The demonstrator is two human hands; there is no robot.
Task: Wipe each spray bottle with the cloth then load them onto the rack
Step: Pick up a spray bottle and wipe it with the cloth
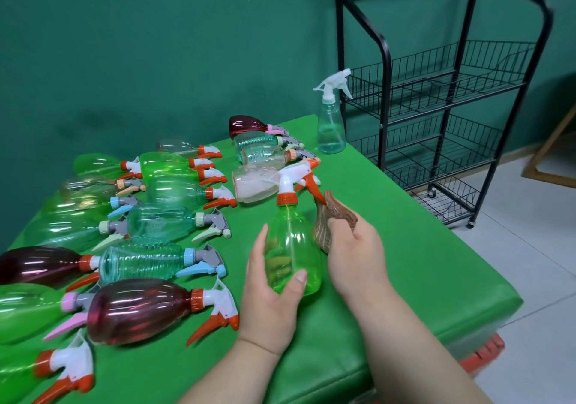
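green-covered table (414, 257) against a dark green wall (156, 45). near the front edge, upright in the left hand (268, 297): light green spray bottle (294, 247) with orange collar and white-and-orange trigger head, thumb across its lower front, fingers curled round the far side. just right of it, right hand (358, 257) pinching a brown cloth (338, 216), bunched at the bottle's right flank, contact not clear. hands close together, bottle between. many more spray bottles (149, 307) lying on their sides in rows across the left of the table, green, teal, maroon and clear. one pale teal bottle (331, 129) standing at the far corner, just beside a black wire rack (436, 98) on wheels on the grey floor (530, 263).
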